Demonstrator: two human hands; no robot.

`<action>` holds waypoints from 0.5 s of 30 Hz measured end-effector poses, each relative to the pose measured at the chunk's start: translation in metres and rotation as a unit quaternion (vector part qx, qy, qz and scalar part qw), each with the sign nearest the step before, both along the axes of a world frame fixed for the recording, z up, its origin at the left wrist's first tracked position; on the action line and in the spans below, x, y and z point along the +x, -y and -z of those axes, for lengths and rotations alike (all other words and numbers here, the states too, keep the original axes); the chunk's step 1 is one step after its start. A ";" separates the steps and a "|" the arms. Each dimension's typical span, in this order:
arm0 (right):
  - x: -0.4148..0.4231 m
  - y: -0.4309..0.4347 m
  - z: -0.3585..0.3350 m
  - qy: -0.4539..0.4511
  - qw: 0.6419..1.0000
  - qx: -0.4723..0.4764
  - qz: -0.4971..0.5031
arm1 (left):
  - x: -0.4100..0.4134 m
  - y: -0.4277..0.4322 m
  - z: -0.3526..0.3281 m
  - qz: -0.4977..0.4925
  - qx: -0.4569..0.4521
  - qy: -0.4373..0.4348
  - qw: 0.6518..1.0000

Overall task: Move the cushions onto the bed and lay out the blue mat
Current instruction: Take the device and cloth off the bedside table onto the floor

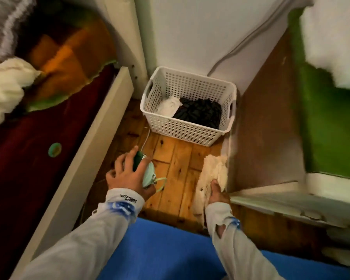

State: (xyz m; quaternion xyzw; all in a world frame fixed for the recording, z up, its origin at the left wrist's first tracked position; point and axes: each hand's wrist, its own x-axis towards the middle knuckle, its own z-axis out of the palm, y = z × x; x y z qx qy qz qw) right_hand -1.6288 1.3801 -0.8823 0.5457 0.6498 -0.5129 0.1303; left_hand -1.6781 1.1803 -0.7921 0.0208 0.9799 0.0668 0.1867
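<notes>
The blue mat lies flat on the wooden floor at the bottom of the view, under my forearms. My left hand is closed around a pale green pouch with a loop strap, and a dark green item sits between my fingers. My right hand grips a cream fluffy cloth that lies on the floor against a brown board. The bed with a dark red cover runs along the left. An orange cushion and a cream fluffy piece rest on it.
A white perforated basket with dark and white clothes stands against the wall ahead. A white cable runs down the wall. A brown board and a green surface close off the right side. A narrow strip of wooden floor lies between.
</notes>
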 end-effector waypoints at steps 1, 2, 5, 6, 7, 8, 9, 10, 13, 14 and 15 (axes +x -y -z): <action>-0.002 0.003 0.022 0.007 1.000 0.023 0.002 | 0.000 0.003 0.023 0.008 -0.004 0.010 1.000; -0.007 0.007 0.051 0.006 0.998 0.061 -0.023 | -0.002 0.009 0.055 0.015 0.000 0.009 1.000; -0.018 0.034 0.118 0.003 0.986 0.127 -0.112 | -0.008 0.024 0.122 0.035 -0.013 0.021 0.999; -0.021 0.044 0.135 0.009 0.975 0.135 -0.177 | -0.011 0.028 0.132 0.039 -0.016 0.030 0.999; -0.023 0.056 0.153 0.031 0.956 0.135 -0.258 | -0.013 0.034 0.152 0.046 -0.024 0.032 0.998; -0.025 0.064 0.166 0.046 0.933 0.156 -0.322 | -0.013 0.038 0.162 0.052 -0.034 0.037 0.997; -0.027 0.073 0.184 0.053 0.917 0.172 -0.357 | -0.015 0.044 0.178 0.055 -0.035 0.031 0.997; -0.028 0.076 0.200 0.042 0.904 0.197 -0.376 | -0.016 0.048 0.186 0.067 -0.046 0.029 0.996; -0.023 0.074 0.227 0.035 0.832 0.287 -0.474 | -0.018 0.058 0.209 0.074 -0.053 0.013 0.996; -0.023 0.070 0.233 0.036 0.812 0.303 -0.498 | -0.018 0.059 0.214 0.075 -0.050 0.005 0.996; -0.022 0.067 0.238 0.034 0.803 0.311 -0.508 | -0.019 0.060 0.218 0.076 -0.036 0.000 0.996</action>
